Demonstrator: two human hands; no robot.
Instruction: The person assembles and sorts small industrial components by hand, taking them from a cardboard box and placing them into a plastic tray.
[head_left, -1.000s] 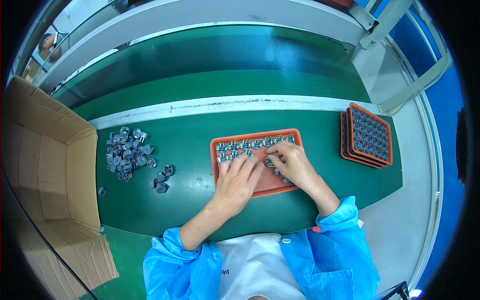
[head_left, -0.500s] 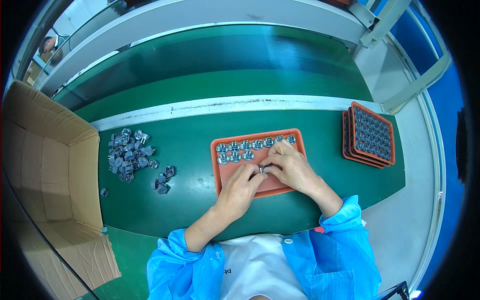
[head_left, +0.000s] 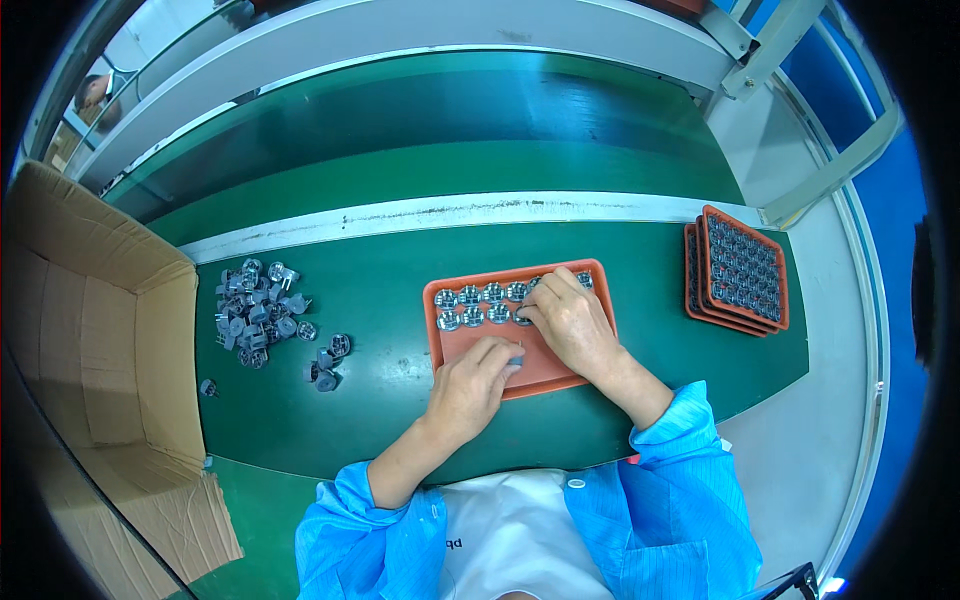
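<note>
An orange tray [head_left: 465, 345] lies in front of me, with two rows of small round parts [head_left: 471, 317], clear and metallic on top, along its far side. My right hand [head_left: 572, 318] reaches over the tray, thumb and fingers pinched on one round part [head_left: 521, 318] at the right end of the second row; it hides some of the first row. Over the tray's bare near half, my left hand [head_left: 468, 388] pinches a grey round part [head_left: 516, 360] with thin pins between thumb and fingertips.
A heap of grey round parts [head_left: 257, 308] lies left on the green table [head_left: 400, 420], with a few loose ones [head_left: 325, 368] nearby. An open cardboard box [head_left: 165, 370] stands at the far left. Stacked filled orange trays [head_left: 740, 270] sit at the right. A white rail [head_left: 450, 208] runs behind.
My hands have come apart from their meeting point over the tray. The right one has moved up and left to the second row with a part; the left holds a grey part slightly lower.
</note>
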